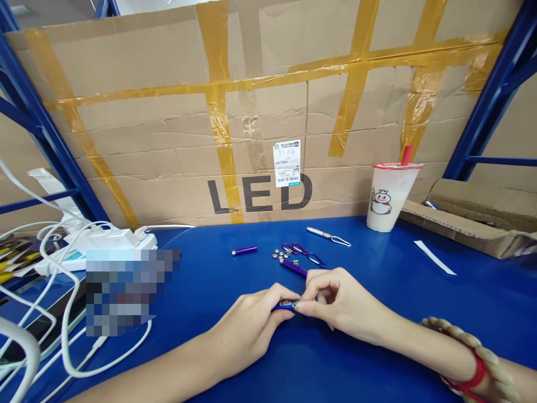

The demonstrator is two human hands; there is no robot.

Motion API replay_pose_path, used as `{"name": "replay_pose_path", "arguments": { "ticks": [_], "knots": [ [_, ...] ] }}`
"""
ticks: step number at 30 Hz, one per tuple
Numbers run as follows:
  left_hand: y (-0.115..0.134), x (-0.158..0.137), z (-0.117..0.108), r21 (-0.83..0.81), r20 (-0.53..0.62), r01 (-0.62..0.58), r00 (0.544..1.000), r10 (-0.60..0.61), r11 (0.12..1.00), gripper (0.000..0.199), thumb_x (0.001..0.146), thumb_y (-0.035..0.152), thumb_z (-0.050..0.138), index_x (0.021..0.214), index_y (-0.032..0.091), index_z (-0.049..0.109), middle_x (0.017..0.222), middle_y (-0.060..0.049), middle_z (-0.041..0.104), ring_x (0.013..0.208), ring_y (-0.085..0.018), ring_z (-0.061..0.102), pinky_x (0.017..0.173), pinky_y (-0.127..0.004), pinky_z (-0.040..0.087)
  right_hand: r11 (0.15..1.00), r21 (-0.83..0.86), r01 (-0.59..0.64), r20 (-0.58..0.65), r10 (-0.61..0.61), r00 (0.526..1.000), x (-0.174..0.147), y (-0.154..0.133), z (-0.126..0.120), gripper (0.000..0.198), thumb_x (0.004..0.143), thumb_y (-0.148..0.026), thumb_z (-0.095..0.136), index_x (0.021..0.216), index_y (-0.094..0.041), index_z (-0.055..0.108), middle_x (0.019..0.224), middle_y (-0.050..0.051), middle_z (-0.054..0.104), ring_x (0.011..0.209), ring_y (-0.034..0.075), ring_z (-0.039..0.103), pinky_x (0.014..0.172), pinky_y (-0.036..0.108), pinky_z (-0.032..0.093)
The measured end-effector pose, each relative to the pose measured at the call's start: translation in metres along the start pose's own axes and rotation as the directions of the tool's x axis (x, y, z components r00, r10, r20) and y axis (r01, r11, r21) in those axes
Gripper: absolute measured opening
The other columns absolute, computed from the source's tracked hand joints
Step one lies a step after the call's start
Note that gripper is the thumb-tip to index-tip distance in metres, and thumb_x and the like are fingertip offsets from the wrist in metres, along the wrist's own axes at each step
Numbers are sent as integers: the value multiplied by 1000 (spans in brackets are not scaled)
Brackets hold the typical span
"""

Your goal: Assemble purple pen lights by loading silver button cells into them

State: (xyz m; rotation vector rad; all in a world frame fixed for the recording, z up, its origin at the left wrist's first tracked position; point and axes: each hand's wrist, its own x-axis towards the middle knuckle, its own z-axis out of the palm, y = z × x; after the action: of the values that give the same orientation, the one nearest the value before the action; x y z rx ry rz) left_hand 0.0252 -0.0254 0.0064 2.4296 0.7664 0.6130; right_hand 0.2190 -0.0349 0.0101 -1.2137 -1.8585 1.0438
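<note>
Between my two hands, near the front middle of the table, is a small blue tube [287,305] with a printed label, like the body of a mini keychain flashlight. My left hand [258,316] pinches its left part between thumb and fingers. At its right end, the thumb and fingers of my right hand [342,299] are closed on it and partly hide it. Just beyond the right fingers lies a purple tube [293,267]. Several button cells [280,254] are scattered by it, along with carabiner clips [296,248] in red-purple and blue [316,259].
Another purple tube [244,251] lies to the left, and a silver penlight with a clip [321,232] farther back. A drink cup [388,201], a white strip [435,257] and an open cardboard box [457,229] are at right. White cables [65,313] and a power strip [113,240] crowd the left.
</note>
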Motion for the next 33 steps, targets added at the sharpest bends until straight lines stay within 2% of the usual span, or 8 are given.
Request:
{"name": "replay_pose_path", "arguments": {
  "ticks": [4, 7, 11, 15, 18, 20, 26, 33],
  "knots": [
    [-1, 3, 2, 20, -77, 34, 996, -33, 999, 21, 92, 25, 34, 104, 20, 50, 98, -1, 59, 87, -10, 55, 77, -19, 40, 975, -183, 123, -75, -139, 988, 2, 5, -3, 37, 72, -48, 61, 67, -11, 65, 66, 4, 53, 48, 1, 40, 42, 13, 30],
    [-4, 5, 2, 24, -132, 53, 990, -49, 998, 20, 92, 26, 32, 101, 20, 50, 85, 0, 57, 75, -9, 53, 72, -19, 39, 899, -357, 253, -134, -317, 939, 3, 11, -8, 31, 74, -46, 61, 76, -16, 68, 72, 3, 56, 52, 1, 43, 48, 13, 33],
    [-7, 5, 2, 8, -129, 71, 989, -70, 997, 21, 93, 28, 31, 98, 19, 49, 76, 1, 54, 68, -9, 49, 68, -19, 37, 763, -511, 396, -158, -536, 829, 2, 15, -12, 27, 77, -42, 59, 92, -21, 68, 84, 2, 57, 51, -1, 42, 52, 12, 36],
    [-5, 4, 1, 16, -71, 69, 995, -67, 998, 22, 93, 27, 29, 97, 18, 49, 76, 1, 54, 70, -9, 50, 71, -19, 37, 563, -652, 507, -73, -713, 698, -1, 12, -13, 15, 81, -32, 58, 89, -25, 68, 84, -1, 57, 62, -1, 49, 53, 10, 34],
    [-2, 3, -1, -3, -14, 65, 998, -65, 998, 24, 93, 25, 28, 100, 18, 49, 77, 0, 54, 72, -9, 50, 72, -20, 37, 474, -689, 548, -15, -765, 643, -2, 10, -14, 13, 82, -29, 57, 84, -24, 69, 80, -1, 58, 62, -1, 50, 52, 11, 33],
    [0, 3, -2, -37, 20, 56, 998, -55, 998, 23, 93, 24, 28, 99, 17, 50, 79, -1, 55, 72, -9, 51, 71, -20, 37, 486, -664, 568, -6, -764, 645, -2, 10, -14, 15, 82, -28, 55, 82, -23, 69, 79, 0, 58, 63, 0, 51, 52, 11, 33],
    [1, -1, -3, -101, 68, 61, 996, -55, 993, 13, 92, 23, 32, 97, 18, 44, 86, 0, 57, 76, -8, 53, 70, -19, 38, 657, -485, 577, -79, -690, 720, -3, 10, -9, 16, 79, -30, 59, 73, -20, 70, 74, 1, 58, 61, 1, 50, 54, 11, 35],
    [-4, -2, 2, -1, -6, -56, 998, 56, 998, 8, 91, 21, 37, 88, 17, 43, 88, 1, 56, 79, -8, 53, 69, -17, 38, 899, -306, 314, -103, -359, 927, 0, 10, -4, 20, 67, -39, 69, 65, -19, 69, 67, 1, 56, 54, 1, 43, 47, 13, 31]
  ]
}}
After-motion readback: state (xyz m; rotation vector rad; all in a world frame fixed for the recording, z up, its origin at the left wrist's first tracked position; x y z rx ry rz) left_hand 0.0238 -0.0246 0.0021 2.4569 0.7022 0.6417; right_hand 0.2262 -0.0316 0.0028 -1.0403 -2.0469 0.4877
